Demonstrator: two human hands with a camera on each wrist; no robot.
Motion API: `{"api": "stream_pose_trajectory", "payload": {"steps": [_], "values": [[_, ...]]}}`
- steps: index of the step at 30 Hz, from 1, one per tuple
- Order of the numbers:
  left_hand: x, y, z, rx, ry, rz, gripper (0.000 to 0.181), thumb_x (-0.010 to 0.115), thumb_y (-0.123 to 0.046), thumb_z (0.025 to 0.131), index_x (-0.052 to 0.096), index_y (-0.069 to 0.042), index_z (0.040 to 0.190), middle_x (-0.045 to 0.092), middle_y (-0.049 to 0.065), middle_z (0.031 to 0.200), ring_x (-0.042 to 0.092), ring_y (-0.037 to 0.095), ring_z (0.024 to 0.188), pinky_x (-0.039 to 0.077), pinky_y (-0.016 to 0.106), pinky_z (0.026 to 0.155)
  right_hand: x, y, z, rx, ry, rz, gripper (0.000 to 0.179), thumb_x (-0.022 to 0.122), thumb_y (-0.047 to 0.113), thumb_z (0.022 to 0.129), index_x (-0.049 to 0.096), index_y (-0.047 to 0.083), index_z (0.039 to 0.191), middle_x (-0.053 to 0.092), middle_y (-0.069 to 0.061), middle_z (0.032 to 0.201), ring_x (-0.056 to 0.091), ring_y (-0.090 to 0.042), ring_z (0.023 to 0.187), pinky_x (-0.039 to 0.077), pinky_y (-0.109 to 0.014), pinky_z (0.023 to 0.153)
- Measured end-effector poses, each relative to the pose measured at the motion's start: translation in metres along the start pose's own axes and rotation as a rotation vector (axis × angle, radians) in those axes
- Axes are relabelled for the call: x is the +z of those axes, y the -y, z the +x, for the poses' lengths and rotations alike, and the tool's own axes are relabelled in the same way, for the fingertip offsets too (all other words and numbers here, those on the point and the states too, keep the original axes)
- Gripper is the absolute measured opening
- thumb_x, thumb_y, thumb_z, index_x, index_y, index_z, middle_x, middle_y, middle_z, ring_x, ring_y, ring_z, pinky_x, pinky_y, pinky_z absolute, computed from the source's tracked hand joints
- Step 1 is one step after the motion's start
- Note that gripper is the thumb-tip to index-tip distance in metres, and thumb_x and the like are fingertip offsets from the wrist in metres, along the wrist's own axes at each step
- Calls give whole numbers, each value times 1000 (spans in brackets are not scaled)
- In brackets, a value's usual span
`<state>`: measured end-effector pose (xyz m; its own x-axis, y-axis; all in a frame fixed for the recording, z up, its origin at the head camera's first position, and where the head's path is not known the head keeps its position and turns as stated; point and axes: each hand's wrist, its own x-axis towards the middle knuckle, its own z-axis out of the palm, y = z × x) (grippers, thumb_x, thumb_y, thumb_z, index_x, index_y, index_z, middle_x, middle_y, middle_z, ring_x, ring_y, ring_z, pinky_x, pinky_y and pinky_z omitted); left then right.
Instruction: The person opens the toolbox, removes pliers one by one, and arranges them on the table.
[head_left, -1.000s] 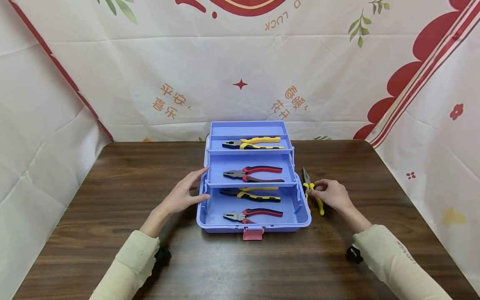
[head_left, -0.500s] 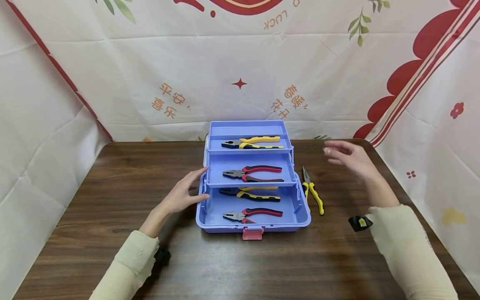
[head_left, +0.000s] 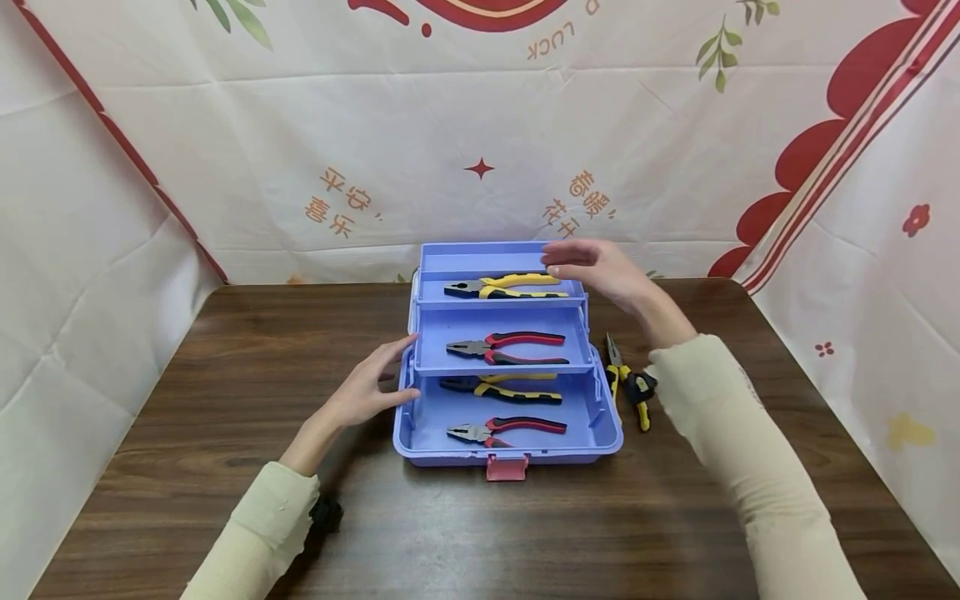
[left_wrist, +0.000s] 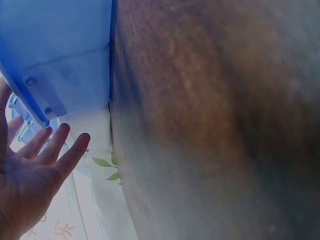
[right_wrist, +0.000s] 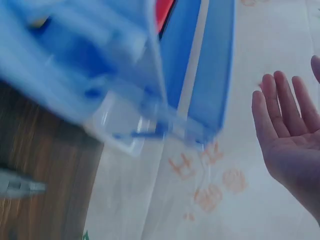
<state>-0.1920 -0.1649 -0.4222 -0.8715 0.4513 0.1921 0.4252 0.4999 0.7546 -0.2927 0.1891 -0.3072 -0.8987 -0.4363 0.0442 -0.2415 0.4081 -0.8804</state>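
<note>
A blue toolbox (head_left: pixel 450 459) stands unfolded on the table. My left hand (head_left: pixel 365 392) rests at its left side, fingers spread, fingertips right at the edge. My right hand (head_left: pixel 600 268) hangs over the right end of the top tray, fingers extended and holding nothing, overlapping the handle ends of yellow-black combination pliers (head_left: pixel 519 292). In the right wrist view the right palm (right_wrist: pixel 290 130) shows bare. Red-black pliers (head_left: pixel 525 337) lie in the middle tray. Yellow-black pliers (head_left: pixel 517 394), partly hidden by that tray, and red-black pliers (head_left: pixel 527 424) lie in the bottom.
Yellow-handled long-nose pliers (head_left: pixel 615 357) lie on the wooden table (head_left: pixel 480 533) right of the box, partly behind the right wrist's black camera (head_left: pixel 640 387). A pink latch (head_left: pixel 506 468) hangs off the box's front. A printed cloth (head_left: pixel 420 150) backs the table.
My right hand has let go of the long-nose pliers beside the box, risen, then swung left over the top tray. The left hand has stayed at the box.
</note>
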Motion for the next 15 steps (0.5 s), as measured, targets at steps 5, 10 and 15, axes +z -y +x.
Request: {"api": "stream_pose_trajectory", "payload": {"steps": [5,10,15], "values": [[0,1,0,-5,0,-5,75,68,-20,78,25,-18,140,32,11,135,40,28,114,42,48,83,18,5,24,-12,112,35,48,63,24,83,48,4,124,54,-9,116,50,-19,104,39,-36,89],[-1,2,0,-1,0,-2,75,68,-25,78,25,-18,140,32,11,134,40,27,114,42,47,83,29,7,39,-26,205,15,43,60,14,85,48,0,123,53,-14,117,50,-21,106,40,-36,89],[-2,1,0,-3,2,0,75,68,-26,79,25,-19,140,32,11,135,40,27,114,42,48,83,35,6,45,-65,259,-31,38,58,7,85,49,-5,119,52,-18,117,48,-24,108,40,-37,89]]}}
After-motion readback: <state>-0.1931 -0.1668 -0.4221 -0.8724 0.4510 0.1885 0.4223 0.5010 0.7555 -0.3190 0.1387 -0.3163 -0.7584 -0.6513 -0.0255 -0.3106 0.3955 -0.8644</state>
